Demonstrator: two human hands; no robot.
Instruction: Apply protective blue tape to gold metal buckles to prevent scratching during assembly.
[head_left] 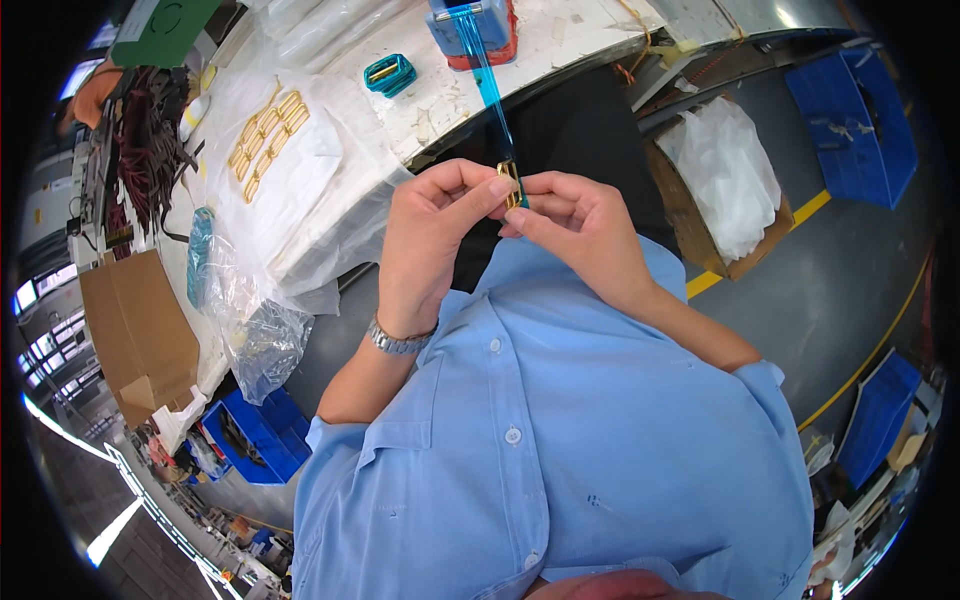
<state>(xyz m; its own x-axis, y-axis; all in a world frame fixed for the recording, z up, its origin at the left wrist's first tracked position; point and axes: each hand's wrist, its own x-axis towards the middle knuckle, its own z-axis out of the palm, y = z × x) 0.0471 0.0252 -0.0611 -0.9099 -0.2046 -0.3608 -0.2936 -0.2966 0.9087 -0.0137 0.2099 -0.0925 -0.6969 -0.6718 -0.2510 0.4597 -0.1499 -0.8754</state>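
A: Quick q: what's in the hands rn?
B: A gold buckle (510,184), held in front of the chest, just off the desk (430,122) edge. L hand (445,212) has it pinched betw. thumb & index. R hand (592,235) is at its lower R side, fingers narrow, thumb up against it; can't tell exactly what the hidden fingertips touch.
A: Anything attached?
B: Yep, a shiny blue strip (487,85) runs from the blue holder (476,35) on the desk down to the buckle, narrowing approx. halfway.
A: Other stuff on the desk?
B: Teal bundle (390,75) w/ a gold bit inside, L of the holder. Further L, more gold pcs (268,138) in rows on a white sheet (318,160).
A: & R side?
B: Cardboard box (686,215) w/ white plastic (728,170) in it, on the floor (825,275), near a blue bin (835,150).
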